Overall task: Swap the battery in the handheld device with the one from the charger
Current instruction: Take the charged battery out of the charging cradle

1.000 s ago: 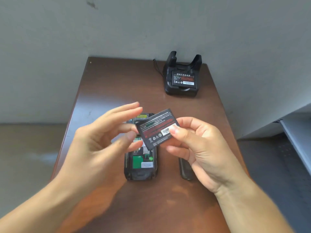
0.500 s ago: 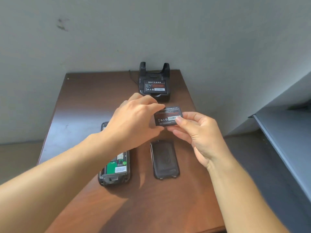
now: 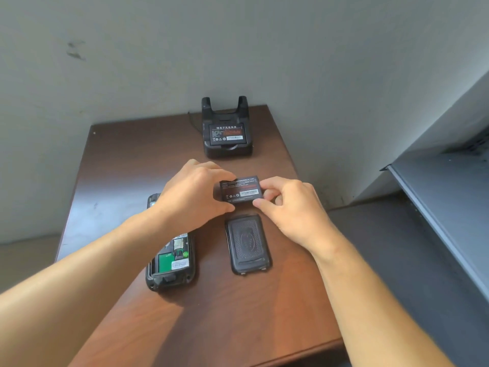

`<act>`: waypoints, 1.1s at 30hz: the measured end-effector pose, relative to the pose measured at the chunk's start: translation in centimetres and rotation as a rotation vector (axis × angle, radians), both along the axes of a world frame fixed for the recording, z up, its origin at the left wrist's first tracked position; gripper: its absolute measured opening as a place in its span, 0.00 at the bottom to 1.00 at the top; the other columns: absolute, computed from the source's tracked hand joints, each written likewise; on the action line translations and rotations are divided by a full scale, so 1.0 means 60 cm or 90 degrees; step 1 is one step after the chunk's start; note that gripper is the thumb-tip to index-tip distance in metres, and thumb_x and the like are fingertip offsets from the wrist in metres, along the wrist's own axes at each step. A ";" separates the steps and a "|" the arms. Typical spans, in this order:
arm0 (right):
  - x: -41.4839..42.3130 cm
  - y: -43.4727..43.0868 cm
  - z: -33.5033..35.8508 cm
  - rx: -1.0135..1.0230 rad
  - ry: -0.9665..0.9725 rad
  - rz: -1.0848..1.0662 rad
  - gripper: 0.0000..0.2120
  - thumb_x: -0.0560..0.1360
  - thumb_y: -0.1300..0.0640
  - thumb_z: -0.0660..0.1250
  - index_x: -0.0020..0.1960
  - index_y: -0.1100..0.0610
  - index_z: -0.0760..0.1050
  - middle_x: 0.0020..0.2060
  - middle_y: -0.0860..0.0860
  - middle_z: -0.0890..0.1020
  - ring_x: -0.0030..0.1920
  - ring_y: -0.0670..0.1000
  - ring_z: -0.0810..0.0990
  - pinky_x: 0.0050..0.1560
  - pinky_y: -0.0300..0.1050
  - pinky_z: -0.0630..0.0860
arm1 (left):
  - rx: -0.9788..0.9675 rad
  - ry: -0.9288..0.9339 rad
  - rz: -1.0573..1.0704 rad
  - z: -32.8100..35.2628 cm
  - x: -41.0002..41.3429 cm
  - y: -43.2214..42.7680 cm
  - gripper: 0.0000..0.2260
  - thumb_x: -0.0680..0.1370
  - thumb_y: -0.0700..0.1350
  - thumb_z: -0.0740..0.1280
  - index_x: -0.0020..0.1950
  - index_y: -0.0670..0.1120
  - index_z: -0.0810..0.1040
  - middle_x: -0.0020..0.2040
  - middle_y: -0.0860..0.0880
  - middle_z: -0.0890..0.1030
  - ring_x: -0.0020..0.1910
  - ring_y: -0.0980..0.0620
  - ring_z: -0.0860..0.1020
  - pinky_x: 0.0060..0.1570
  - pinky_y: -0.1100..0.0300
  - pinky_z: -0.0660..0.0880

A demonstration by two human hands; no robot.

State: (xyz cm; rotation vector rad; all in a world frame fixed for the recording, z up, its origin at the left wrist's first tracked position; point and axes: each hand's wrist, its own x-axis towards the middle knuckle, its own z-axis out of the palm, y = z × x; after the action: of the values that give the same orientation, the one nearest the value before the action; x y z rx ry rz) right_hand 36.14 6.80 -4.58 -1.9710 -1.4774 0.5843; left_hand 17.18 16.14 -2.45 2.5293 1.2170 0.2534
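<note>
A brown wooden desk (image 3: 119,160) stands against a grey wall (image 3: 317,62), with a grey shelf (image 3: 444,197) to its right. Both forearms reach over the desk from the near edge. The left hand (image 3: 194,194) and right hand (image 3: 291,210) meet above the middle of the desk, each pinching one end of a loose battery (image 3: 239,190), label up; the left fingers (image 3: 227,176) close on its left edge, the right fingers (image 3: 267,182) on its right. At the far edge sits the black charger (image 3: 227,152), a second battery (image 3: 229,133) seated in its cradle. The device (image 3: 172,263) lies face down at near left, partly under the left forearm, its battery bay open and a green board showing. Its back cover (image 3: 247,245) lies just to the right, apart from it, below the held battery.
</note>
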 end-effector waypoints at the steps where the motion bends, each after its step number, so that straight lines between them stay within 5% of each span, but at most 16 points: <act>1: -0.002 0.000 -0.003 0.004 -0.020 -0.001 0.12 0.74 0.50 0.75 0.57 0.47 0.83 0.37 0.43 0.81 0.33 0.40 0.74 0.44 0.39 0.73 | -0.002 0.004 -0.001 -0.001 0.000 0.000 0.24 0.69 0.55 0.77 0.64 0.59 0.78 0.60 0.56 0.80 0.55 0.49 0.70 0.54 0.48 0.75; 7: -0.008 0.005 -0.008 0.010 -0.064 -0.008 0.13 0.73 0.50 0.76 0.58 0.47 0.83 0.43 0.44 0.80 0.37 0.39 0.74 0.47 0.44 0.77 | -0.041 0.068 -0.007 0.009 0.008 0.015 0.22 0.67 0.56 0.77 0.60 0.58 0.79 0.56 0.55 0.79 0.54 0.49 0.70 0.55 0.47 0.75; 17: -0.005 0.009 0.007 -0.019 -0.064 -0.003 0.13 0.73 0.50 0.76 0.57 0.48 0.83 0.44 0.44 0.81 0.37 0.40 0.74 0.43 0.35 0.69 | -0.081 0.092 -0.006 0.008 0.010 0.012 0.28 0.69 0.57 0.76 0.67 0.57 0.73 0.61 0.50 0.73 0.60 0.47 0.67 0.58 0.48 0.74; 22: 0.008 0.044 0.052 -0.011 -0.015 0.009 0.09 0.77 0.52 0.72 0.57 0.46 0.83 0.45 0.44 0.84 0.38 0.43 0.77 0.45 0.35 0.72 | -0.091 -0.092 0.040 0.035 -0.008 0.053 0.25 0.68 0.54 0.78 0.64 0.56 0.78 0.60 0.50 0.77 0.58 0.49 0.76 0.57 0.60 0.69; 27: -0.005 0.142 0.078 0.085 -0.157 0.079 0.16 0.75 0.51 0.74 0.62 0.52 0.82 0.55 0.50 0.83 0.48 0.52 0.81 0.58 0.50 0.79 | 0.035 -0.097 0.111 0.049 0.002 0.136 0.32 0.67 0.54 0.78 0.70 0.51 0.75 0.63 0.47 0.78 0.61 0.43 0.76 0.62 0.48 0.73; 30: -0.021 0.199 0.092 0.047 -0.283 0.137 0.24 0.75 0.48 0.73 0.70 0.51 0.76 0.66 0.50 0.79 0.65 0.56 0.77 0.63 0.55 0.76 | 0.034 -0.092 0.101 0.024 0.007 0.142 0.34 0.67 0.58 0.77 0.70 0.49 0.75 0.64 0.46 0.78 0.62 0.42 0.76 0.62 0.47 0.73; 33: -0.030 0.237 0.103 -0.021 -0.405 0.189 0.25 0.76 0.47 0.71 0.71 0.51 0.75 0.67 0.51 0.77 0.68 0.57 0.72 0.60 0.55 0.76 | 0.038 -0.100 0.106 0.007 0.005 0.144 0.32 0.68 0.57 0.77 0.69 0.49 0.76 0.64 0.46 0.77 0.63 0.42 0.75 0.61 0.47 0.74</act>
State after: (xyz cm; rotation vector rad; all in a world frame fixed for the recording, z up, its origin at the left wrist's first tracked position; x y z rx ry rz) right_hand 34.33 21.02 1.59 -2.0829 -2.1759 0.0843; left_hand 17.49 24.79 -2.03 2.4056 1.3763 0.5245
